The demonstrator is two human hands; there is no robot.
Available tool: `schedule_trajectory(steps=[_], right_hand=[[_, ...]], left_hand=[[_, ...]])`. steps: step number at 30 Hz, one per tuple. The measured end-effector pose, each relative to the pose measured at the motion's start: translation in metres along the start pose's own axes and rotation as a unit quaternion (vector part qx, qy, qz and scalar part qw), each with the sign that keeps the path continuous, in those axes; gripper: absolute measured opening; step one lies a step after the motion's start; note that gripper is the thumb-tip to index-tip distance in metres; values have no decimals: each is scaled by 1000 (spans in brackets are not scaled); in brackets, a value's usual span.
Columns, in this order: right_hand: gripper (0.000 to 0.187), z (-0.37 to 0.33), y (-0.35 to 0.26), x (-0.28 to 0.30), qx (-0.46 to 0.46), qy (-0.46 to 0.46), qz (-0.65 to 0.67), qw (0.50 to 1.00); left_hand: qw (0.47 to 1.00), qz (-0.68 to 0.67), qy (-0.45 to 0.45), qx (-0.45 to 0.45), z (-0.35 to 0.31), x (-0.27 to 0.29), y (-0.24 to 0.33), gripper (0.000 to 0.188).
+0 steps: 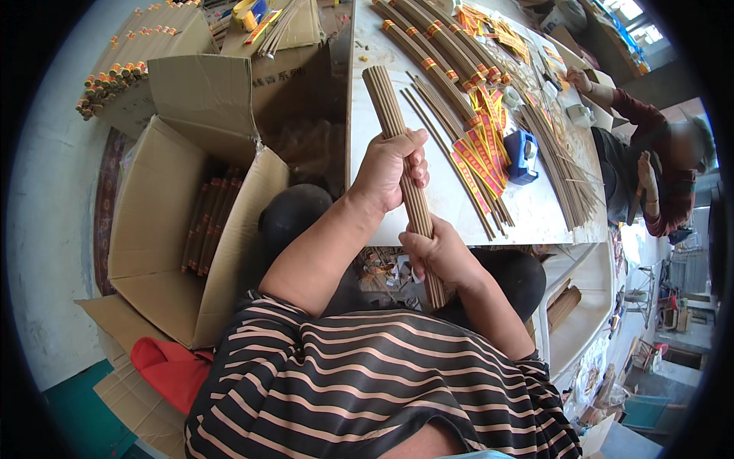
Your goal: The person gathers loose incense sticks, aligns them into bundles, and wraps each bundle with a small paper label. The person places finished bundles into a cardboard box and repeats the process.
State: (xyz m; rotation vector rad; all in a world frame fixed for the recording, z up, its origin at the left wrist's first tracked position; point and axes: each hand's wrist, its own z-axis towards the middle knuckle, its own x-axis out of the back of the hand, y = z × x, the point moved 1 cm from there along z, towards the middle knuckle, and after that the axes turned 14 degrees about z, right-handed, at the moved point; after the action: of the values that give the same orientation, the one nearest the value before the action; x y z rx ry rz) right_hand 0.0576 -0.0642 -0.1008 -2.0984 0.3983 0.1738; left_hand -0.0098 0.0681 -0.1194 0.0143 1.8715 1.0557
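Observation:
A thick bundle of brown incense sticks point(387, 103) slants across the front edge of the white table, its upper end over the tabletop and its lower end over my lap. My left hand point(388, 167) is wrapped round its middle. Lower down, my right hand point(446, 251) grips the same bundle near its bottom end. Right of the bundle, loose incense sticks point(451, 153) lie on the table beside a fan of red and yellow paper labels point(483, 153). A blue tape dispenser point(522, 157) stands next to the labels.
Banded incense bundles point(432, 46) lie along the table's point(375, 206) far side. On my left, an open cardboard box point(153, 222) holds wrapped bundles. More bundles are stacked point(115, 76) at the far left. Another person point(657, 153) sits at the table's right side.

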Motion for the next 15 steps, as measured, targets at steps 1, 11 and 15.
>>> schedule_trajectory(steps=[1, 11, 15], right_hand=[[17, 3, 2, -2, 17, 52, -85, 995], [15, -2, -6, -8, -65, -74, 160, 982], [16, 10, 8, -6, 46, 69, -82, 993]], left_hand=[[998, 40, 55, 1, -3, -5, 1, 20], [997, -51, -55, 4, 0, 3, 9, 22], [998, 39, 39, -16, -1, 0, 7, 23]])
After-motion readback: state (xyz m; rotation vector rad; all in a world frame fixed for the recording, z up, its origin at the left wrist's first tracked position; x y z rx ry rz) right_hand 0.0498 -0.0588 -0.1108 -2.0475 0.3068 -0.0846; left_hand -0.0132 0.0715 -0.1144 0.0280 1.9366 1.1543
